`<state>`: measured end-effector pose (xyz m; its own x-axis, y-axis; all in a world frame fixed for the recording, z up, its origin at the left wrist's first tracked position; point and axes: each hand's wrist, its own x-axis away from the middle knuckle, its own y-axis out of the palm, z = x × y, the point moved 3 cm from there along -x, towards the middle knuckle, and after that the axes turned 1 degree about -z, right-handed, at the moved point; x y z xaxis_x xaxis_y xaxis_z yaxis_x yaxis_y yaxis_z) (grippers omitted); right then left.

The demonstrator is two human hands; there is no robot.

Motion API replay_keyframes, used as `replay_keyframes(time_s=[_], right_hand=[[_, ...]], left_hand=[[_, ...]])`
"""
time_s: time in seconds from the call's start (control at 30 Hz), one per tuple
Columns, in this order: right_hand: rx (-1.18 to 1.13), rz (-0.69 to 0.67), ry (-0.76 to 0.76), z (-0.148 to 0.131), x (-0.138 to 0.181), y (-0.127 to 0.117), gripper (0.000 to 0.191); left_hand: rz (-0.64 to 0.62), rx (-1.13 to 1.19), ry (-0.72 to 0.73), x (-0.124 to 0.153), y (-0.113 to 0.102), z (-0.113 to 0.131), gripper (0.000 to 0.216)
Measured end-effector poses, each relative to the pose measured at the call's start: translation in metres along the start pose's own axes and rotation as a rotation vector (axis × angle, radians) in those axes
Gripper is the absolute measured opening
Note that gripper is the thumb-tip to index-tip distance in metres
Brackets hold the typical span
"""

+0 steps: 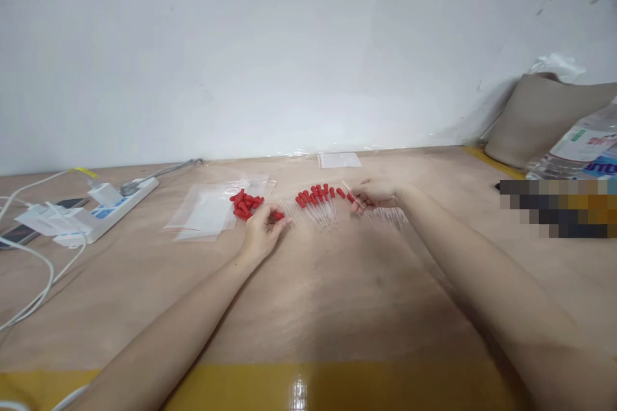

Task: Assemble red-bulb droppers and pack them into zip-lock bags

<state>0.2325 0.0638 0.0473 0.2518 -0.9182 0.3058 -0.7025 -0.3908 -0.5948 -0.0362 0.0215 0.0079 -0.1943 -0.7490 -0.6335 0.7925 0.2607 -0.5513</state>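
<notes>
My left hand (263,231) is closed, with a red rubber bulb (278,215) pinched at its fingertips. Just behind it lies a pile of red rubber bulbs (245,201) at the edge of clear zip bags (205,209). My right hand (373,194) is closed around a thin clear glass tube (348,189). Between the hands, several droppers (318,196) with red bulbs fitted lie side by side, bulbs pointing away from me. Loose glass tubes (292,213) rest beside my left hand; more tubes (393,217) lie partly hidden under my right hand.
On the left, a white power strip (128,205) carries chargers and white cables (51,270); dark phones (17,236) lie beneath them. A small zip bag (340,160) is near the wall. At right stand a plastic bottle (573,148) and a grey-brown bag (530,115).
</notes>
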Motion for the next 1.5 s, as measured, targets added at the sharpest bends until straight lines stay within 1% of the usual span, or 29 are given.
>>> replay_keyframes(time_s=[0.07, 0.1, 0.13, 0.17, 0.23, 0.27, 0.3, 0.37, 0.43, 0.5, 0.67, 0.77, 0.9, 1.1, 1.17, 1.3, 1.5], right_hand=[[-0.23, 0.023, -0.108, 0.005, 0.005, 0.003, 0.018], [-0.301, 0.07, -0.175, 0.008, 0.008, 0.006, 0.015], [-0.322, 0.139, -0.241, 0.01, 0.012, 0.01, 0.015], [-0.309, 0.213, -0.305, 0.013, 0.016, 0.017, 0.019], [-0.214, 0.365, -0.41, 0.016, 0.027, 0.033, 0.027], [-0.13, 0.42, -0.486, 0.016, 0.032, 0.042, 0.026], [-0.037, 0.487, -0.569, 0.015, 0.038, 0.051, 0.024], [0.105, 0.565, -0.691, 0.012, 0.047, 0.066, 0.021], [0.217, 0.61, -0.738, 0.009, 0.051, 0.075, 0.02], [0.303, 0.63, -0.746, 0.008, 0.051, 0.079, 0.02], [0.411, 0.611, -0.746, 0.009, 0.048, 0.08, 0.021], [0.418, 0.601, -0.748, 0.009, 0.05, 0.081, 0.021], [0.399, 0.572, -0.758, 0.008, 0.052, 0.081, 0.02], [0.391, 0.531, -0.774, 0.008, 0.05, 0.08, 0.02], [0.381, 0.526, -0.787, 0.01, 0.047, 0.079, 0.02], [0.396, 0.512, -0.865, 0.012, 0.044, 0.076, 0.019], [0.524, 0.499, -0.99, 0.01, 0.046, 0.071, 0.021]], left_hand=[[-0.024, 0.022, 0.029, 0.002, 0.005, 0.004, 0.02], [-0.029, 0.01, 0.059, 0.002, 0.008, 0.008, 0.021], [-0.034, -0.01, 0.09, 0.003, 0.01, 0.013, 0.023], [-0.038, -0.033, 0.12, 0.004, 0.012, 0.019, 0.023], [-0.063, -0.06, 0.164, 0.004, 0.016, 0.03, 0.015], [-0.081, -0.062, 0.181, 0.004, 0.018, 0.035, 0.01], [-0.101, -0.063, 0.198, 0.005, 0.019, 0.039, 0.01], [-0.121, -0.071, 0.244, 0.004, 0.021, 0.044, 0.018], [-0.111, -0.099, 0.287, 0.003, 0.022, 0.046, 0.019], [-0.11, -0.12, 0.301, 0.002, 0.024, 0.043, 0.016], [-0.165, -0.086, 0.234, -0.004, 0.033, 0.038, 0.014], [-0.154, -0.037, 0.223, -0.005, 0.034, 0.038, 0.014], [-0.134, 0.018, 0.252, -0.004, 0.032, 0.039, 0.017], [-0.122, 0.054, 0.296, -0.002, 0.032, 0.038, 0.016], [-0.147, 0.054, 0.335, -0.001, 0.031, 0.039, 0.015], [-0.248, 0.054, 0.392, 0.002, 0.029, 0.043, 0.015], [-0.391, 0.095, 0.397, 0.004, 0.029, 0.044, 0.016]])
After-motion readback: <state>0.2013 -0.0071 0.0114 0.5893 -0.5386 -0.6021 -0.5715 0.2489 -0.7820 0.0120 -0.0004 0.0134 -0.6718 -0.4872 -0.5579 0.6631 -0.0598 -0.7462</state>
